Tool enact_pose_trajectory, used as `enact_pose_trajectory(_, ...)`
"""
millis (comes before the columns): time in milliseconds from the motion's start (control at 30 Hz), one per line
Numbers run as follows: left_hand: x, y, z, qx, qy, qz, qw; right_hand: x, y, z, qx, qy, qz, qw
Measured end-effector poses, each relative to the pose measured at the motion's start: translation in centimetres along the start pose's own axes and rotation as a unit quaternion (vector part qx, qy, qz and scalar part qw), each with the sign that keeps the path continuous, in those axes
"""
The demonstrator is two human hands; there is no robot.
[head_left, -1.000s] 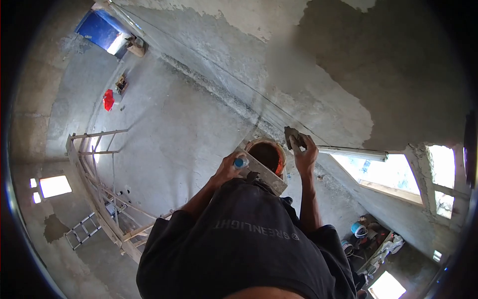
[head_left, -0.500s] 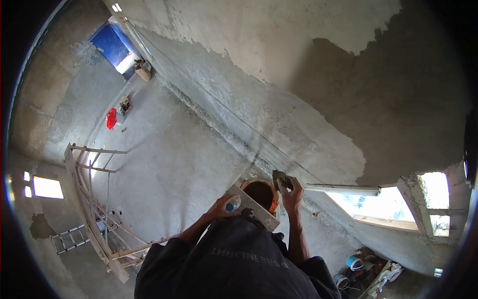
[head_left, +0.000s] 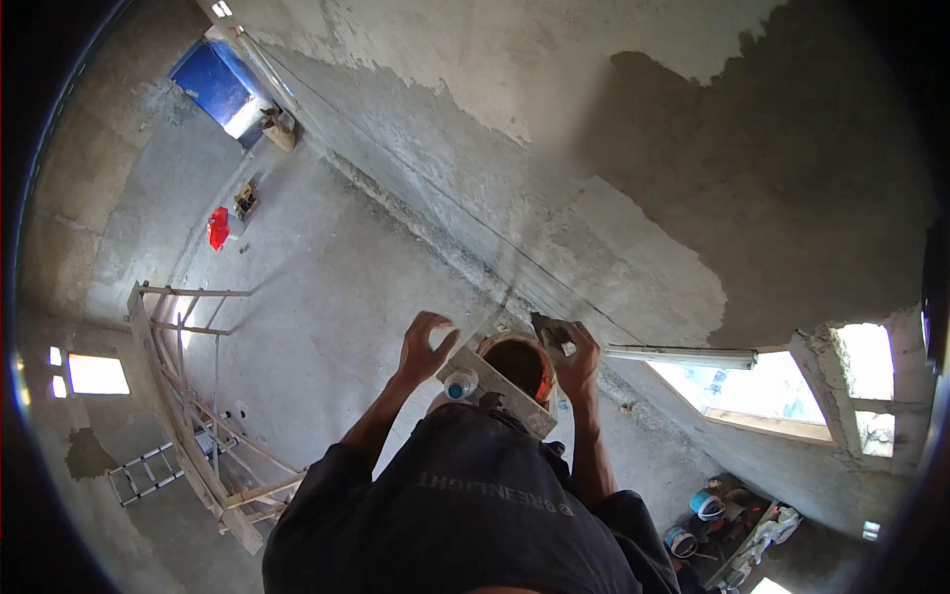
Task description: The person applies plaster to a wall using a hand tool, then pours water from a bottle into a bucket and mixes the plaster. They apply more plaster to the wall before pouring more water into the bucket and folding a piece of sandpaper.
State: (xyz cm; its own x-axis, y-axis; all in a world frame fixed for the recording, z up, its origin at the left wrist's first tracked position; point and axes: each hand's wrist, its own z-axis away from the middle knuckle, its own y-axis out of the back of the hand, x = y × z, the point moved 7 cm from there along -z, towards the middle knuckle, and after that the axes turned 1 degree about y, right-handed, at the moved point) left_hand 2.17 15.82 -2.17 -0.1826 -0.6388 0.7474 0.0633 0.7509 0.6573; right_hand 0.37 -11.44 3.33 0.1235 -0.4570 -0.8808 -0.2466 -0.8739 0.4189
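Observation:
My left hand is raised, fingers curved and apart, with nothing in it. Just below it, a clear bottle with a blue cap stands at the left end of a board. Beyond the board is an orange-rimmed bucket with dark contents. Beside the bucket's right rim, my right hand is closed on a small dark grey tool; the fingers cover most of it, so its kind does not show.
A plastered wall, with a dark wet-looking patch, runs along the right. A cable crosses it. Wooden scaffolding and a ladder stand left. Buckets sit at lower right. A red object lies on the floor.
My left hand has let go of the bottle and moved up and away from it. My right hand has turned and shifted slightly upward with the dark tool.

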Motion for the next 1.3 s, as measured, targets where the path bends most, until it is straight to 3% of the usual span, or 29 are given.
enact_pose_trajectory(33,2.3,0.3,-1.0,0.049,-0.005,0.125,0.991,-1.2,-0.6,-0.3,-0.029,0.032,0.008,0.999)
enact_pose_trajectory(67,4.7,0.6,-1.7,0.052,0.002,0.125,0.991,-2.5,-1.2,-0.4,-0.06,0.062,0.016,0.996)
enact_pose_trajectory(100,6.0,-0.6,-2.2,-0.051,0.104,0.261,0.958,-4.2,-1.5,-0.7,-0.066,0.097,0.027,0.993)
enact_pose_trajectory(133,7.3,-2.1,-2.2,-0.149,0.198,0.388,0.887,-5.0,-1.9,-1.0,-0.07,0.099,0.027,0.992)
enact_pose_trajectory(200,9.1,-2.5,-2.5,-0.159,0.216,0.413,0.87,-7.4,-2.3,-0.9,-0.027,0.191,0.075,0.978)
enact_pose_trajectory(333,10.2,-0.6,-2.9,-0.126,0.234,0.432,0.862,-9.0,-3.6,-1.1,-0.054,0.238,0.114,0.963)
enact_pose_trajectory(467,8.5,0.0,-2.8,-0.145,0.242,0.491,0.824,-8.6,-4.0,-0.9,-0.105,0.2,0.062,0.972)
enact_pose_trajectory(533,8.0,0.5,-2.9,-0.154,0.201,0.45,0.856,-8.0,-4.5,-1.3,-0.197,0.053,-0.041,0.978)
enact_pose_trajectory(600,8.4,1.1,-2.7,-0.164,0.2,0.473,0.843,-8.6,-4.2,-1.6,-0.227,0.018,-0.088,0.97)
enact_pose_trajectory(667,9.0,1.7,-2.5,-0.173,0.176,0.569,0.784,-8.1,-4.4,-1.7,-0.252,-0.018,-0.134,0.958)
enact_pose_trajectory(733,9.3,2.1,-2.4,-0.175,0.177,0.566,0.786,-7.0,-5.0,-1.4,-0.262,-0.059,-0.188,0.945)
enact_pose_trajectory(833,9.8,2.3,-2.4,-0.187,0.175,0.556,0.791,-7.7,-4.9,-1.5,-0.256,-0.034,-0.215,0.942)
enact_pose_trajectory(900,10.2,2.8,-2.6,-0.162,0.145,0.485,0.847,-8.3,-4.7,-1.3,-0.247,-0.062,-0.244,0.936)
enact_pose_trajectory(933,10.6,3.1,-2.6,-0.163,0.146,0.486,0.846,-8.4,-4.6,-1.2,-0.238,-0.09,-0.272,0.928)
enact_pose_trajectory(1000,11.1,3.8,-2.7,-0.173,0.141,0.342,0.913,-8.5,-4.1,-1.2,-0.218,-0.105,-0.238,0.941)
enact_pose_trajectory(1133,11.3,3.8,-2.7,-0.176,0.145,0.341,0.912,-8.4,-3.1,-1.7,-0.123,-0.086,-0.179,0.972)
enact_pose_trajectory(1300,10.9,4.5,-3.0,-0.169,0.116,0.391,0.897,-6.4,-2.2,-1.9,-0.054,-0.13,-0.219,0.965)
